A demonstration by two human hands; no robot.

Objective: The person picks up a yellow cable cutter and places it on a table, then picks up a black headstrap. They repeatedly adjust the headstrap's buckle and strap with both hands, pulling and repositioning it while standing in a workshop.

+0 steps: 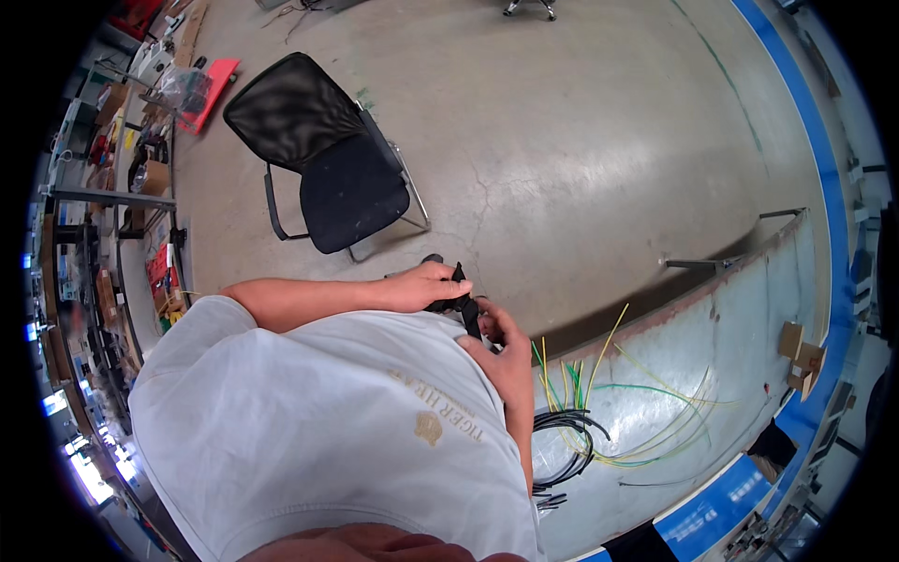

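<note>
Close in front of my waist, my left hand (423, 287) is closed on a black strap-like piece (470, 312), its thumb pressed along the top. The strap looks flat and flexible; its exact kind I cannot make out. Just to the right, my right hand (502, 352) curls its fingers and thumb round the strap's lower end. Part of that end is hidden behind the fingers and my white shirt (328, 403).
A black mesh-backed chair (351, 192) stands ahead on the left. To my right, a metal-topped table (721, 356) bears a coil of black cable (573, 450) and several green-yellow wires (646, 456). Cardboard boxes (802, 359) sit at its far edge. Cluttered shelving (112, 199) lines the left.
</note>
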